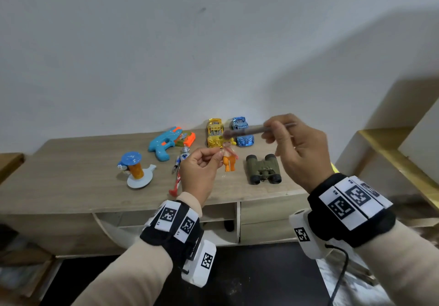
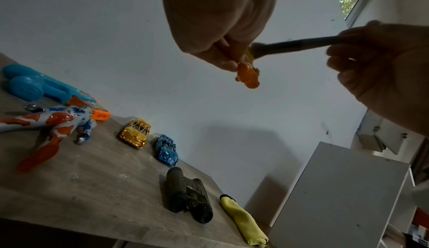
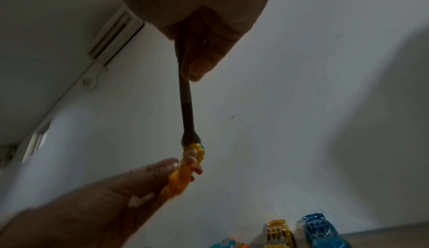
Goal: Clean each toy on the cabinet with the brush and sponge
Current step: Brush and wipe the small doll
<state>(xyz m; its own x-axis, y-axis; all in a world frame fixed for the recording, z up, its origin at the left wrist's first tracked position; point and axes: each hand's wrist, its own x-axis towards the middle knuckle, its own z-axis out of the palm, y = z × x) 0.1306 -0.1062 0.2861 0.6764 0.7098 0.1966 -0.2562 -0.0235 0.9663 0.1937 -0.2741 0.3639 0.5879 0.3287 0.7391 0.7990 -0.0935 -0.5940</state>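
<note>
My left hand (image 1: 202,163) pinches a small orange doll (image 1: 229,157) with yellow hair and holds it up above the cabinet (image 1: 71,186). My right hand (image 1: 297,144) grips a thin dark brush (image 1: 251,131) by its handle. The bristle tip touches the doll's head. The left wrist view shows the doll (image 2: 248,75) from below with the brush (image 2: 290,45) beside it. In the right wrist view the brush (image 3: 185,105) points down onto the doll (image 3: 188,167). A yellow sponge (image 2: 243,220) lies at the cabinet's right end.
On the cabinet lie a gold car (image 1: 215,133), a blue car (image 1: 242,132), green binoculars (image 1: 262,169), a blue and orange water gun (image 1: 169,141), a hero figure (image 1: 180,170) and a blue-topped toy on a white base (image 1: 135,169). Yellow shelves (image 1: 392,144) stand at the right.
</note>
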